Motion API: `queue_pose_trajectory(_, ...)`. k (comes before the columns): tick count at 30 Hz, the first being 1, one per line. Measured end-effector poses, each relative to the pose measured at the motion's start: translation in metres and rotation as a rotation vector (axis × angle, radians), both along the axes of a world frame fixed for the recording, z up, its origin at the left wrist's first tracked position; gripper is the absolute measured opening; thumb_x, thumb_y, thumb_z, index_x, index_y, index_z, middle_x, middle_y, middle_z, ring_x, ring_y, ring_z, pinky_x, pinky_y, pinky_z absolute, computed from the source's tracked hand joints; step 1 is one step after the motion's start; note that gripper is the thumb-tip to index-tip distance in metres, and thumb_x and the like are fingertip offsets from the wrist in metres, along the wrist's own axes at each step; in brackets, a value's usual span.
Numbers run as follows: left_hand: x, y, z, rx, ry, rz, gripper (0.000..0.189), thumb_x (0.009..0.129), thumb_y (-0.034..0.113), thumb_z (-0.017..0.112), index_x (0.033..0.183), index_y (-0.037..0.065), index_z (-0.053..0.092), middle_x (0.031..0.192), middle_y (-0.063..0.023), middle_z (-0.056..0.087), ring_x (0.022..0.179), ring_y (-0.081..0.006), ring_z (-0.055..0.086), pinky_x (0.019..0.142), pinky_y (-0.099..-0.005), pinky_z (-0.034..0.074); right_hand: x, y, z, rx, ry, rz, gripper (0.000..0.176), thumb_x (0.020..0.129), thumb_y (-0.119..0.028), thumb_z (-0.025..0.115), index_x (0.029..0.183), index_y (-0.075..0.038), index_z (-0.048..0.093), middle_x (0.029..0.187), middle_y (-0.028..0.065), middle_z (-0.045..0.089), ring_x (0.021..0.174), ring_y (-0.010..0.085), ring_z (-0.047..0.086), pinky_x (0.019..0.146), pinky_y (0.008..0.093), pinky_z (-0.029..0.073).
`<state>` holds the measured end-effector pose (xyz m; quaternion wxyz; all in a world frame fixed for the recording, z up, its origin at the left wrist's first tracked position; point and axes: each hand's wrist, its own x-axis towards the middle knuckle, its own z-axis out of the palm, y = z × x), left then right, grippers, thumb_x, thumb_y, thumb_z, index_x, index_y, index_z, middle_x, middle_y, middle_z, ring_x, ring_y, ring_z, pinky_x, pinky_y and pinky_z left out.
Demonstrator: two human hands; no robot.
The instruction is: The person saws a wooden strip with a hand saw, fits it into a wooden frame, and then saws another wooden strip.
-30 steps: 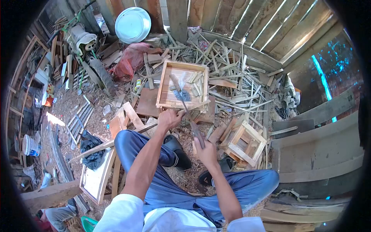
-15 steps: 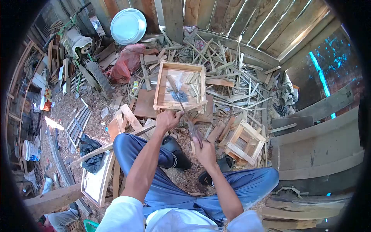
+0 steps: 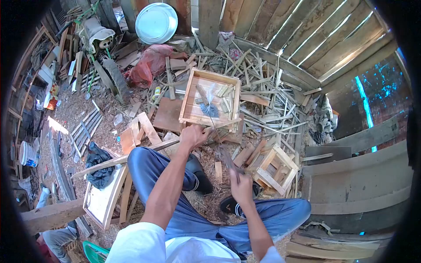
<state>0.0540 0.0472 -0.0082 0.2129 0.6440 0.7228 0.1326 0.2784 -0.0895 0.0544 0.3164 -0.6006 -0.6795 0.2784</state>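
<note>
My left hand (image 3: 193, 136) is closed on a thin wooden slat (image 3: 221, 124) that reaches right along the near edge of a shallow wooden crate (image 3: 189, 103). Closer to my body, my right hand (image 3: 242, 186) grips a long dark blade (image 3: 228, 160), blurred and pointing up toward the slat. The blade's tip stops short of the slat. Inside the crate lie short wood pieces and a small clear bag (image 3: 210, 108) of dark bits. My legs in blue trousers and black shoes are below the hands.
A small slatted crate (image 3: 272, 170) stands right of the blade. Offcuts and sticks (image 3: 267, 94) litter the ground beyond. A flat wooden frame (image 3: 105, 197) leans at my left knee. A white basin (image 3: 155, 22) and red bag (image 3: 149, 65) lie further back. Another person (image 3: 57, 239) sits at lower left.
My right hand has drawn the blade back and down toward my body, away from the slat. My left hand has kept its hold near the crate's edge.
</note>
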Motion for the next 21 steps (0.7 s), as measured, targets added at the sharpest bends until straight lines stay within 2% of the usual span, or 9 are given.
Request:
queue_pose_trajectory(2,0.001,0.0,-0.003,-0.007,0.004,-0.01,0.066,0.087,0.063,0.047,0.077,0.003,0.071,0.07,-0.0249,0.065,0.072,-0.0402,0.067,0.069,-0.0488,0.053,0.019,-0.042,0.008,-0.215,0.066,-0.077,0.036,0.094,-0.029,0.056,0.079,0.003,0.066,0.058,0.0253,0.052,0.059,0.0419,0.061,0.051,0.0451,0.044)
queue_pose_trajectory(3,0.002,-0.001,-0.005,-0.014,0.014,-0.016,0.065,0.087,0.062,0.046,0.077,0.003,0.072,0.071,-0.0248,0.065,0.072,-0.0401,0.067,0.069,-0.0487,0.053,0.019,-0.037,0.01,-0.218,0.059,-0.061,0.036,0.094,-0.029,0.056,0.079,0.003,0.066,0.058,0.0253,0.052,0.059,0.0419,0.061,0.051,0.0451,0.044)
queue_pose_trajectory(6,0.001,-0.002,-0.003,-0.058,0.023,0.003,0.071,0.086,0.066,0.044,0.078,0.001,0.072,0.074,-0.0258,0.066,0.075,-0.0397,0.067,0.071,-0.0483,0.053,0.003,-0.022,-0.006,-0.027,0.038,-0.105,0.048,0.096,-0.032,0.055,0.068,0.006,0.059,0.049,0.0217,0.042,0.042,0.0345,0.05,0.047,0.0408,0.037)
queue_pose_trajectory(9,0.004,-0.002,0.001,-0.054,0.026,-0.01,0.075,0.085,0.068,0.042,0.079,0.0,0.072,0.076,-0.0263,0.066,0.078,-0.0392,0.068,0.072,-0.0483,0.053,-0.022,0.024,0.001,-0.083,-0.003,-0.094,0.047,0.095,-0.031,0.055,0.068,0.006,0.059,0.05,0.0227,0.043,0.044,0.0357,0.051,0.046,0.0394,0.036)
queue_pose_trajectory(13,0.002,-0.001,0.002,-0.096,0.009,-0.021,0.071,0.086,0.066,0.043,0.08,0.001,0.072,0.077,-0.0262,0.066,0.078,-0.0401,0.067,0.073,-0.0489,0.052,-0.013,0.001,0.005,-0.149,0.098,-0.07,0.047,0.095,-0.032,0.055,0.069,0.006,0.06,0.052,0.024,0.044,0.046,0.0384,0.052,0.047,0.0403,0.037)
queue_pose_trajectory(16,0.002,0.002,-0.003,-0.055,0.03,0.008,0.067,0.086,0.061,0.046,0.075,-0.001,0.071,0.076,-0.0281,0.065,0.078,-0.0399,0.068,0.073,-0.0496,0.052,0.002,-0.037,0.013,-0.021,0.12,-0.086,0.048,0.096,-0.033,0.055,0.068,0.006,0.058,0.05,0.0219,0.043,0.044,0.0348,0.051,0.047,0.0401,0.036)
queue_pose_trajectory(18,0.001,0.002,-0.002,-0.033,0.044,0.018,0.065,0.087,0.059,0.044,0.075,0.0,0.07,0.074,-0.0262,0.066,0.076,-0.0397,0.067,0.071,-0.0493,0.052,0.008,-0.044,0.018,-0.189,0.062,-0.138,0.049,0.096,-0.034,0.055,0.067,0.006,0.058,0.051,0.0223,0.043,0.044,0.0346,0.051,0.047,0.041,0.036)
queue_pose_trajectory(20,0.007,0.002,-0.001,0.026,0.046,0.024,0.063,0.088,0.058,0.044,0.075,0.002,0.07,0.072,-0.0247,0.066,0.073,-0.0391,0.067,0.069,-0.0491,0.053,-0.001,-0.021,0.001,-0.11,0.076,-0.161,0.051,0.095,-0.035,0.055,0.066,0.006,0.058,0.052,0.024,0.044,0.043,0.036,0.05,0.046,0.0426,0.037)
queue_pose_trajectory(21,0.01,-0.001,0.001,0.035,0.041,0.01,0.063,0.088,0.058,0.044,0.075,0.002,0.07,0.072,-0.0247,0.066,0.073,-0.0391,0.067,0.069,-0.0491,0.053,-0.01,0.0,-0.002,-0.097,0.047,-0.129,0.048,0.095,-0.034,0.055,0.068,0.005,0.062,0.054,0.0243,0.049,0.048,0.0386,0.055,0.048,0.0442,0.04)
